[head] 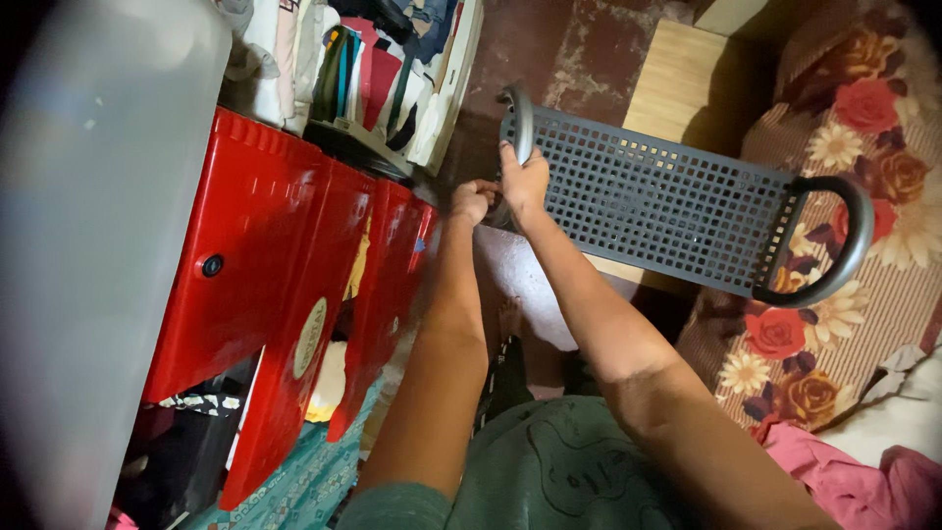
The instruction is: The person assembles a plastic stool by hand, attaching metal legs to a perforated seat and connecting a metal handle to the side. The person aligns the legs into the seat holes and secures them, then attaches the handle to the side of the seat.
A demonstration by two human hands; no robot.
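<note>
Our right hand (pixel 525 182) clamps the grey perforated basket (pixel 657 201) by its near handle (pixel 520 123), steadying it; our left hand (pixel 473 201), fingers curled, touches its rim.

The left hand (pixel 474 201) is curled so its fingers hide whatever it grips. The right hand (pixel 524 183) covers part of the grey rack's (pixel 667 201) near handle. A blurred pale shape (pixel 93 236) fills the left edge, unidentifiable. The red cabinet's (pixel 285 294) bottom is hidden behind clutter. Pink cloth (pixel 863 486) is cut off at the corner.
</note>
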